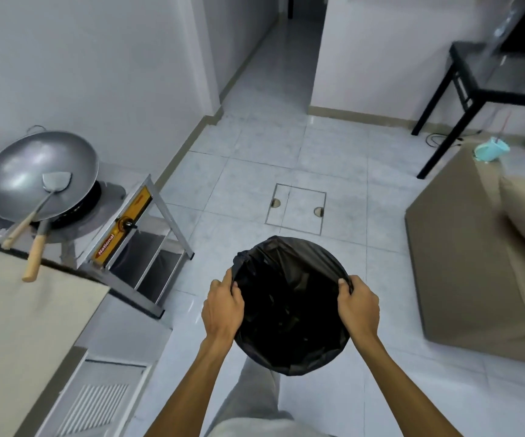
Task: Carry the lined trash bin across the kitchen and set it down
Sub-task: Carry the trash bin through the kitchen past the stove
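The bin (289,305) is round, and a black liner covers it so fully that none of its own wall shows. The liner is glossy and creased, folded over the rim, with a bunched knot at the far left edge. The inside is dark; I cannot tell whether anything is in it.

The left hand (223,305) is clenched on the rim's left side, fingers curled over the liner. The right hand (358,307) grips the opposite side the same way, pinching a fold of plastic.

The bin is in front of the person, over the white tiled floor (255,171), just short of a floor hatch (296,208). Whether it touches the floor, I cannot tell. A wok (39,175) sits on a stove (119,225) to the left; a tan sofa (475,263) stands to the right.
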